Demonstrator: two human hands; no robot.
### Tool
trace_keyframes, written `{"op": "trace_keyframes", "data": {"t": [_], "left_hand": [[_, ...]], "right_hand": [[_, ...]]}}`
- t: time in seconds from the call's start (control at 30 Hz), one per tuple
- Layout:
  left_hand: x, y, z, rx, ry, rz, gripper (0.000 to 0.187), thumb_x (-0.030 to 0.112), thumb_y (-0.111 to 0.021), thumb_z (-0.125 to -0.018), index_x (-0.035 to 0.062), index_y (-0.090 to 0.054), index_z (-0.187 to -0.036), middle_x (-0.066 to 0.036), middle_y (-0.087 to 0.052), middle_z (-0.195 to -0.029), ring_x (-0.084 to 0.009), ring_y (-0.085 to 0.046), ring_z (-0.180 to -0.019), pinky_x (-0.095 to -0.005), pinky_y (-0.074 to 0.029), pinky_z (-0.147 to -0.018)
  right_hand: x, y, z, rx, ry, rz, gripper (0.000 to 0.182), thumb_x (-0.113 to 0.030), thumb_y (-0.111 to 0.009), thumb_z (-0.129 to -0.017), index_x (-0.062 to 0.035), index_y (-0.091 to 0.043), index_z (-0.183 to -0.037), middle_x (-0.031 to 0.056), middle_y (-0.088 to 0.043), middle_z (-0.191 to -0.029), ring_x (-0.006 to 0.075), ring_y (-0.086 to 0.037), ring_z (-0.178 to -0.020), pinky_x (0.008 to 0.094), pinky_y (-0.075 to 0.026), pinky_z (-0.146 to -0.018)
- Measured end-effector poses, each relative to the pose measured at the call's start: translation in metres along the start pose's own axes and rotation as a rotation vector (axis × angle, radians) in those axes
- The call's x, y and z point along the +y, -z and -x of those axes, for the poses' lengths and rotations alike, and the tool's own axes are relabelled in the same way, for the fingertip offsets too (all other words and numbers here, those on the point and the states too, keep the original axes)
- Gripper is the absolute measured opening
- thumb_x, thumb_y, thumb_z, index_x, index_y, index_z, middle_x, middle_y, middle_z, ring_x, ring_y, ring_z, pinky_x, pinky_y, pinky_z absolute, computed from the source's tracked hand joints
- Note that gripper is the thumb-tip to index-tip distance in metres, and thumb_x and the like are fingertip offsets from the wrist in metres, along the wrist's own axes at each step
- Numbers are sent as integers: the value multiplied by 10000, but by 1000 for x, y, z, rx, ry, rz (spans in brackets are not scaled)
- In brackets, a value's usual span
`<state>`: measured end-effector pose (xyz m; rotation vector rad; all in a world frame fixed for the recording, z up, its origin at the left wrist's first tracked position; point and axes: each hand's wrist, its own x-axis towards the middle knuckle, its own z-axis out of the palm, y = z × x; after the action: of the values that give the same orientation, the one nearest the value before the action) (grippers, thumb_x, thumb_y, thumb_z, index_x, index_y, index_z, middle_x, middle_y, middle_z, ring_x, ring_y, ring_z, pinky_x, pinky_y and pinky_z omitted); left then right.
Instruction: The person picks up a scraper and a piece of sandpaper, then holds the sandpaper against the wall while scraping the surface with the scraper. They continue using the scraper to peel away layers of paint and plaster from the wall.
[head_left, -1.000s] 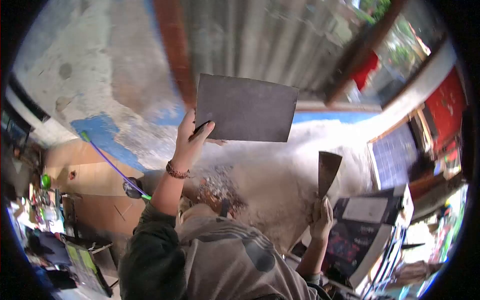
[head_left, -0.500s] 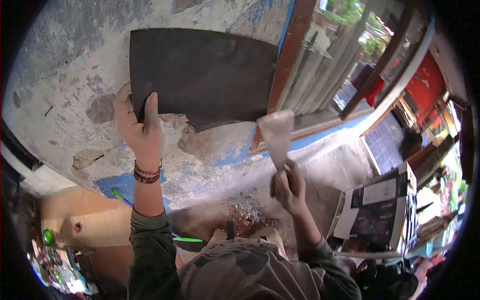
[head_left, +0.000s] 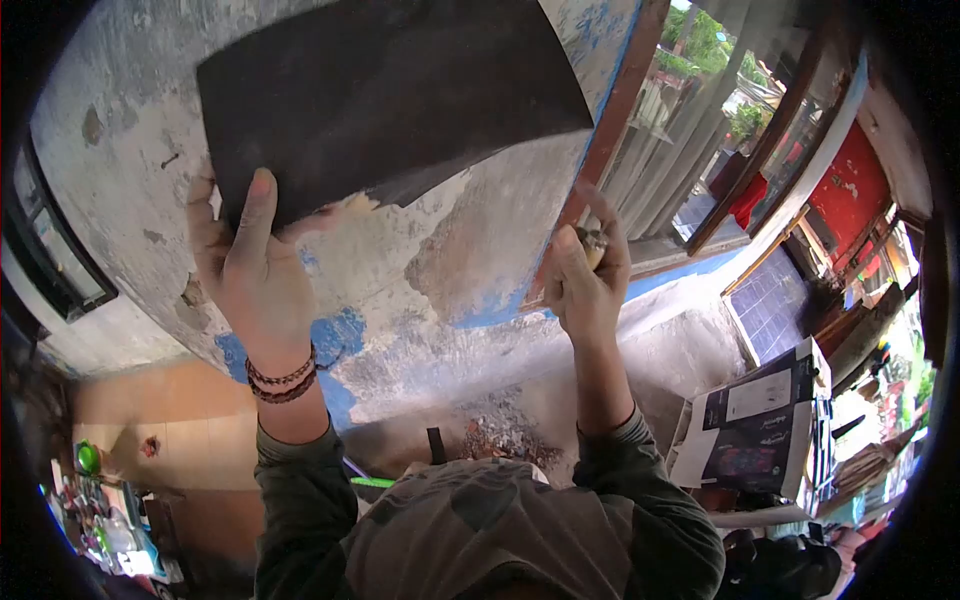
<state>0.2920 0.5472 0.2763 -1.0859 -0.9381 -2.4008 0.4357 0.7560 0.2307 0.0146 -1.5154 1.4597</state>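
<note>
A large dark sheet (head_left: 390, 95), with a torn lower edge, is gripped near its lower left corner by my left hand (head_left: 260, 270). My thumb lies over its front and the other fingers go behind it. The sheet is in front of a peeling, patchy wall (head_left: 400, 300). To the right, beside the window frame, my right hand (head_left: 590, 285) is closed round a scraper (head_left: 594, 252). Only the handle's end shows between my fingers; the blade cannot be made out.
A window with a brown frame (head_left: 625, 80) and curtain stands on the right. Plaster rubble (head_left: 500, 435) lies on the floor below the wall. A printed cardboard box (head_left: 750, 430) is at the lower right. A nail (head_left: 170, 160) sticks out of the wall at left.
My left hand has carried the dark sheet up and to the left. My right hand has risen and turned, so the scraper's blade, visible before, is out of sight.
</note>
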Motion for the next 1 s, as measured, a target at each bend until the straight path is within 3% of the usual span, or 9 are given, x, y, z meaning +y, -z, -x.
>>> {"op": "trace_keyframes", "data": {"t": [0.13,0.37,0.43,0.57,0.73,0.83,0.9,0.97,1.0], "left_hand": [[-3,4,-2,-9,250,267,353,-58,-505,-893,-53,-433,-1239,-205,-588,-1110,-241,-657,-913,-328,-618,-733],[-3,1,8,34,438,417,366,-45,-515,-893,-38,-407,-1242,-213,-602,-1084,-282,-676,-843,-339,-627,-643],[-9,-3,20,-108,313,168,404,-45,-509,-899,-21,-403,-1288,-205,-579,-1141,-255,-664,-888,-308,-617,-641],[-20,-25,46,35,117,-67,499,10,-542,-912,23,-297,-1346,-195,-571,-1147,-234,-660,-812,-297,-598,-564],[-49,4,38,18,-216,-402,508,36,-558,-918,30,-301,-1356,-173,-512,-1252,-233,-576,-1042,-350,-522,-849],[-48,7,26,-128,-205,-662,479,42,-581,-905,20,-365,-1333,-189,-391,-1376,-278,-479,-1183,-407,-424,-969],[-34,-9,10,-249,-576,-1243,486,74,-645,-859,7,-435,-1292,-227,-279,-1447,-330,-411,-1256,-444,-387,-1005],[-39,-32,-9,-457,-687,-1320,522,146,-680,-825,19,-459,-1281,-236,-278,-1454,-383,-340,-1308,-507,-297,-1075],[-48,-42,-24,-765,-755,-1282,522,174,-684,-817,34,-473,-1275,-220,-279,-1461,-385,-314,-1328,-532,-264,-1090]], "right_hand": [[-15,-17,-25,-59,-4,-170,503,-162,-664,-885,40,-433,-1284,-17,-497,-568,31,-448,-401,178,-344,-348],[-33,-12,-45,-91,160,-225,392,-123,-637,-893,19,-476,-1222,77,-634,-735,48,-484,-404,184,-366,-341],[-34,-2,-46,-146,190,-210,419,-130,-614,-905,37,-457,-1256,98,-655,-798,55,-487,-403,183,-376,-347],[-28,3,-42,-197,64,-536,492,-128,-611,-896,77,-424,-1302,119,-672,-891,66,-480,-393,192,-391,-368],[-11,20,-58,-55,-71,-405,381,-24,-641,-823,59,-543,-1181,104,-677,-891,71,-510,-427,208,-402,-371],[4,20,-74,2,-77,-345,305,-5,-639,-809,36,-580,-1106,88,-664,-842,79,-513,-438,218,-405,-379],[15,14,-83,80,-68,-252,270,-5,-636,-808,18,-591,-1074,79,-651,-808,87,-509,-441,227,-408,-386],[27,9,-94,245,-153,-242,226,-29,-636,-810,-15,-598,-1033,65,-606,-747,107,-501,-460,250,-416,-409],[38,12,-102,253,-163,-175,217,-36,-622,-809,-36,-597,-1025,49,-561,-718,122,-497,-482,272,-425,-432]]}}
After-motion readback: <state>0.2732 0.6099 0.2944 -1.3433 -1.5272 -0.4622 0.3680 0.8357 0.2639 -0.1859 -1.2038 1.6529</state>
